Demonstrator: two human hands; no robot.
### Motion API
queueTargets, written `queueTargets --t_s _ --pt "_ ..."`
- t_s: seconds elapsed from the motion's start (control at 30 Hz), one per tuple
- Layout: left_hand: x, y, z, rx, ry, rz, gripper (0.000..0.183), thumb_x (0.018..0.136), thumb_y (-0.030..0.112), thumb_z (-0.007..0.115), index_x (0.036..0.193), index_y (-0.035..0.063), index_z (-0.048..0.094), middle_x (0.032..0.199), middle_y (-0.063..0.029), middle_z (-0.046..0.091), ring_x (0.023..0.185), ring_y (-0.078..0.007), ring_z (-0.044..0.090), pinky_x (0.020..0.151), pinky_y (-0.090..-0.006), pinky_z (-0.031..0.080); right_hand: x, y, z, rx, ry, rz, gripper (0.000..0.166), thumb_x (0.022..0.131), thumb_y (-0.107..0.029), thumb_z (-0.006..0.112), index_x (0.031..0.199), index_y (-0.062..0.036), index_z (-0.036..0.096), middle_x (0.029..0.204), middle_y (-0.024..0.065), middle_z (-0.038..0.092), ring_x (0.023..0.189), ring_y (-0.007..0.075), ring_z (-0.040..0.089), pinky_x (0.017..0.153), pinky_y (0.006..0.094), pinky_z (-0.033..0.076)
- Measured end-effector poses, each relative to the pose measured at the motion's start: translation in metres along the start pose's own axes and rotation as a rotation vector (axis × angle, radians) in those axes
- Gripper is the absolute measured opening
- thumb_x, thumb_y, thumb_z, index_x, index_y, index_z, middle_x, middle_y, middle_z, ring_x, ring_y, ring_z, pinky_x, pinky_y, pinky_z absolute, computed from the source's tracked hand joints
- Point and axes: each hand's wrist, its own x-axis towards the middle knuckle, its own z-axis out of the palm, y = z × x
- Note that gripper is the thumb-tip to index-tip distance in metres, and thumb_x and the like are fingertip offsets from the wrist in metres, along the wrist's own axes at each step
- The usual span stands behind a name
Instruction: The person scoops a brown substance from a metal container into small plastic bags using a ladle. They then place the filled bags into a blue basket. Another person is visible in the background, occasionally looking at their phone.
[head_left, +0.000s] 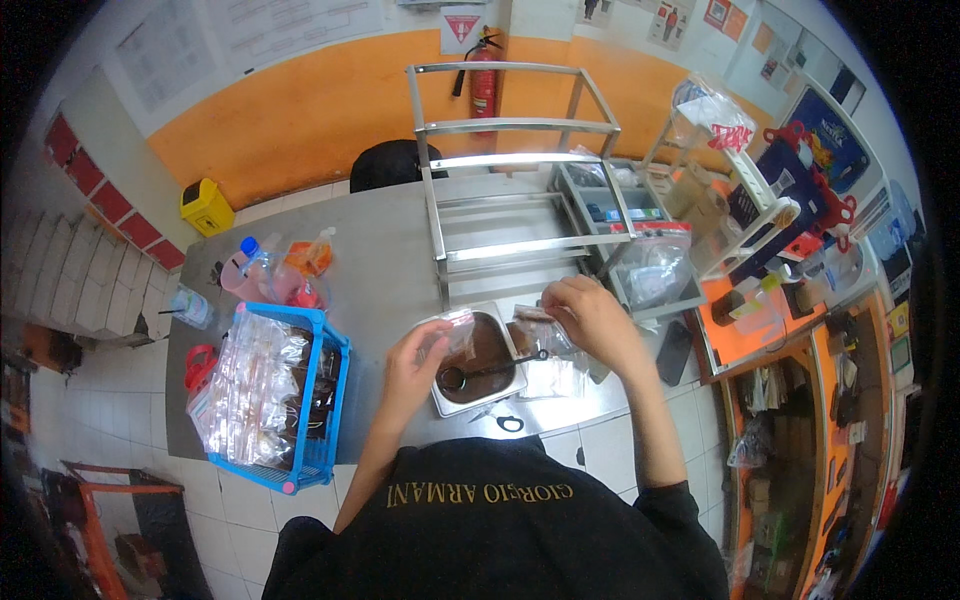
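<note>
My left hand (415, 367) holds a small clear zip bag (460, 336) over the left side of a steel pan (487, 406) of brown sauce or paste. A ladle (453, 379) rests in the pan, its dark handle reaching over the right rim. My right hand (592, 319) is right of the pan, with its fingertips at the top of another clear bag (551, 337); whether it grips the bag is unclear. Flat clear bags (555, 379) lie below it. Black-handled scissors (510, 424) sit at the table's near edge. A blue basket (341, 397) at the left holds filled bags of dark contents.
An open steel frame (525, 126) stands behind the pan. Grey bins (667, 309) with bags are at its right, near a dark phone (674, 352). A pink jug, a bottle with a blue cap (259, 262) and an orange packet (309, 256) stand behind the basket.
</note>
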Motion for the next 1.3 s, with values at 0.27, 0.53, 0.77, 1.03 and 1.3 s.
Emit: queueTargets --t_s 0.27,0.53,0.77,1.03,1.3 --pt "0.001 0.012 0.033 -0.208 -0.077 0.011 0.029 0.083 0.017 0.071 0.106 0.0007 0.064 0.098 -0.0106 0.069 0.085 -0.016 0.065 0.075 -0.0274 0.05 0.019 -0.035 0.015 0.298 -0.023 -0.226 0.01 0.077 -0.006 0.065 0.084 -0.0025 0.06 0.08 0.0117 0.062 0.082 0.0321 0.059 0.074 0.0408 0.048" --pt "-0.008 0.003 0.031 -0.144 0.165 -0.1 0.013 0.088 0.006 0.063 0.097 -0.002 0.068 0.09 -0.0107 0.071 0.082 -0.0138 0.066 0.073 -0.0265 0.051 0.026 0.023 0.069 0.471 0.249 0.214 0.011 0.082 -0.01 0.066 0.087 -0.0004 0.066 0.08 0.0152 0.067 0.075 0.0317 0.065 0.069 0.0378 0.051" --pt "-0.011 0.001 0.017 -0.163 0.261 -0.115 0.005 0.088 0.001 0.061 0.085 -0.001 0.065 0.086 -0.0061 0.069 0.078 -0.0087 0.062 0.07 -0.0239 0.049 -0.011 0.161 0.204 -0.168 0.105 0.631 0.025 0.073 -0.023 0.071 0.081 0.0009 0.067 0.086 0.0234 0.066 0.08 0.0398 0.065 0.075 0.0462 0.052" --pt "-0.008 0.007 0.0 0.114 0.111 -0.026 0.008 0.085 0.0 0.059 0.09 0.002 0.065 0.082 -0.0119 0.068 0.074 -0.0201 0.067 0.066 -0.0301 0.05 -0.008 0.166 0.209 -0.017 0.118 0.533 0.017 0.074 -0.018 0.071 0.081 -0.0031 0.067 0.085 0.0201 0.066 0.08 0.0367 0.064 0.072 0.0436 0.052" --pt "-0.007 0.017 -0.013 0.121 0.056 -0.033 0.015 0.09 0.01 0.058 0.101 0.0029 0.065 0.093 -0.0131 0.069 0.085 -0.024 0.067 0.074 -0.0318 0.05 0.007 0.045 0.059 0.143 0.009 0.199 0.01 0.079 -0.01 0.067 0.082 -0.0011 0.064 0.082 0.0157 0.066 0.078 0.0326 0.064 0.072 0.0395 0.05"
